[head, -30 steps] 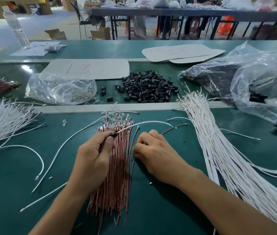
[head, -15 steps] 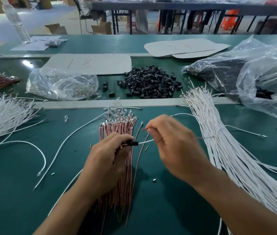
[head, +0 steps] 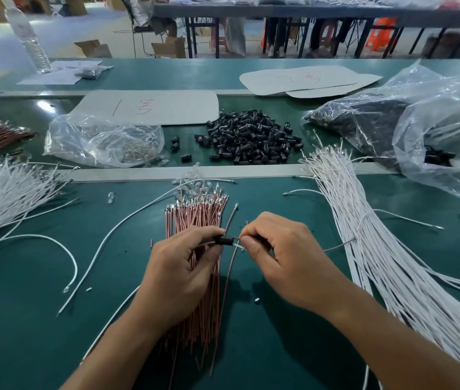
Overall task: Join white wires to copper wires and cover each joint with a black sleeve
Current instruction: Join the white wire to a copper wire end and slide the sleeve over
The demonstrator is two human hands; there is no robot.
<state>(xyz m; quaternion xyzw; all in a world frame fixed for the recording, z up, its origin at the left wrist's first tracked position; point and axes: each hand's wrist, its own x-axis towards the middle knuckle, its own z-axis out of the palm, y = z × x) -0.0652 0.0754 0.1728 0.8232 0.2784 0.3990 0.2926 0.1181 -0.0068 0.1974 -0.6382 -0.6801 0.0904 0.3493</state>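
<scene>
- Two hands close together; our left hand (head: 183, 270) pinched the black sleeve (head: 222, 240) steady;
- our right hand (head: 288, 260) pinched a wire end (head: 239, 245), likely to thread it in.

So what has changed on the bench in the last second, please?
The right hand rose from the table pinching a thin wire and came left to the black sleeve, which the left hand still pinches. The copper bundle and sleeve pile stayed put.

assembly workshop | green benches (head: 251, 74) | sleeve heap (head: 248, 142) | wire bundles (head: 378, 249)
</scene>
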